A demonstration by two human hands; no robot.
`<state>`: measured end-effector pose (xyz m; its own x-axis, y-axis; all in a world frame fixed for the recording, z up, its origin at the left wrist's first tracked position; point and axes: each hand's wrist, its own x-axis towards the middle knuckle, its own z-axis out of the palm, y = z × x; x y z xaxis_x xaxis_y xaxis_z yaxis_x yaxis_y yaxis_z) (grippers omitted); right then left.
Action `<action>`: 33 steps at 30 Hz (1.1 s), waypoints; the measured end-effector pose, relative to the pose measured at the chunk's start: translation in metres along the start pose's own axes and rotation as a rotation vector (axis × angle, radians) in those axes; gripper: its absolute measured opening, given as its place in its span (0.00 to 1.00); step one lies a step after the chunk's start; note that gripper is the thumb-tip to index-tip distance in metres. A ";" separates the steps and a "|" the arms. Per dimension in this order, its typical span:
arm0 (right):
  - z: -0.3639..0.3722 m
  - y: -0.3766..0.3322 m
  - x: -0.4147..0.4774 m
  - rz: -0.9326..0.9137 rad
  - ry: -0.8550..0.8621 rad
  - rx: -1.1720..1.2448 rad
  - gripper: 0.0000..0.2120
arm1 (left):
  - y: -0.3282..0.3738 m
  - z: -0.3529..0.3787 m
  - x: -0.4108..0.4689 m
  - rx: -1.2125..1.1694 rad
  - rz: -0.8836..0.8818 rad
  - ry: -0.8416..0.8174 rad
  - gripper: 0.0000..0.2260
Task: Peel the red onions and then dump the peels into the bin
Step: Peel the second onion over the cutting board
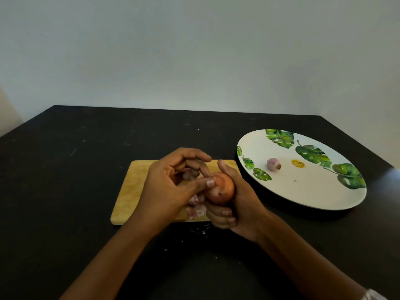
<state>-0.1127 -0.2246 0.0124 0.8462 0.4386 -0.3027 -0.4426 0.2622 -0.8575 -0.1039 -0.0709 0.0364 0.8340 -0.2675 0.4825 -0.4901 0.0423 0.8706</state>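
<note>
Lower frame: two bare forearms come in from the bottom corners and meet at centre. A pale scrap of sleeve or band shows at the lower right edge, too cut off to tell which.

Right hand (238, 211), centre right: fingers wrapped round the underside of the onion (221, 190), thumb upright behind it. Firm grip. The onion is held above the right end of the board (132, 191), its orange-brown skin mostly on.

Left hand (166, 187), centre: fingers curled, with the thumb tip and a fingertip pinching at the onion's top left side. It hides the middle of the board.

White flecks (199, 230) lie on the table (65, 191) just below the board's near edge.

The wooden board lies flat on the black table. Pink-white peels (195, 210) are heaped on its near right part, partly under the hands. More pinkish bits show through the gap in the left fingers; cannot tell whether they are held or lying on the board.

Right of centre, just beside the board: a big white plate (303, 195) with green leaf prints round the rim. On it, left of middle, is a small onion (273, 164), pale purple and peeled, root end to the right. Near it is a yellow mark (298, 163) with dark specks, too blurred to read.

Upper frame: plain pale wall (194, 50) behind the table's far edge.
</note>
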 end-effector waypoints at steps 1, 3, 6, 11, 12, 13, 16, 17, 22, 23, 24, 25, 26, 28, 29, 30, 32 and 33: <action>0.000 -0.001 -0.001 0.027 0.012 -0.005 0.30 | 0.001 0.001 -0.001 0.013 0.012 -0.065 0.13; -0.002 -0.001 -0.002 0.068 0.019 -0.007 0.28 | 0.002 0.003 -0.002 0.049 0.021 -0.176 0.12; -0.003 -0.001 -0.003 0.103 0.004 -0.034 0.30 | 0.003 0.004 -0.003 0.089 0.002 -0.257 0.12; -0.003 0.000 -0.002 0.131 0.000 -0.023 0.29 | 0.002 0.005 -0.005 0.126 -0.003 -0.271 0.08; -0.004 0.001 -0.001 0.133 0.002 -0.014 0.29 | 0.002 0.005 -0.006 0.137 0.002 -0.271 0.06; -0.005 0.002 -0.001 0.137 0.005 -0.009 0.30 | 0.002 0.005 -0.006 0.152 0.009 -0.273 0.05; -0.005 0.002 -0.001 0.169 0.000 -0.006 0.30 | 0.001 0.005 -0.007 0.162 0.031 -0.311 0.08; -0.004 0.001 -0.001 0.187 -0.011 -0.008 0.30 | 0.001 0.005 -0.007 0.156 0.038 -0.332 0.09; -0.004 -0.003 -0.006 0.268 -0.088 0.028 0.29 | 0.002 0.009 -0.008 0.231 0.152 -0.310 0.08; -0.003 -0.005 -0.007 0.268 -0.083 0.045 0.29 | 0.002 0.011 -0.008 0.221 0.154 -0.281 0.09; -0.002 -0.006 -0.007 0.260 -0.071 0.057 0.28 | 0.002 0.013 -0.008 0.197 0.140 -0.241 0.12; -0.001 -0.007 -0.007 0.248 -0.051 0.065 0.27 | 0.000 0.014 -0.009 0.181 0.122 -0.196 0.14; 0.000 -0.007 -0.006 0.232 -0.029 0.071 0.27 | -0.001 0.016 -0.009 0.181 0.116 -0.152 0.15; 0.000 -0.007 -0.004 0.195 0.022 0.080 0.26 | -0.006 0.019 -0.011 0.222 0.123 -0.079 0.14; 0.000 -0.006 -0.003 0.171 0.047 0.086 0.27 | -0.008 0.020 -0.011 0.249 0.122 -0.050 0.13; 0.001 -0.005 -0.001 0.143 0.069 0.094 0.27 | -0.010 0.020 -0.012 0.279 0.119 -0.023 0.13; 0.000 -0.002 0.003 0.078 0.102 0.108 0.28 | -0.013 0.020 -0.011 0.330 0.114 0.020 0.11; 0.001 -0.001 0.004 0.040 0.112 0.101 0.28 | -0.015 0.020 -0.011 0.350 0.115 0.038 0.10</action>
<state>-0.1092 -0.2226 0.0129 0.8528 0.3529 -0.3851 -0.4993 0.3344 -0.7993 -0.1108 -0.0874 0.0163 0.7743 -0.2435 0.5840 -0.6323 -0.2634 0.7285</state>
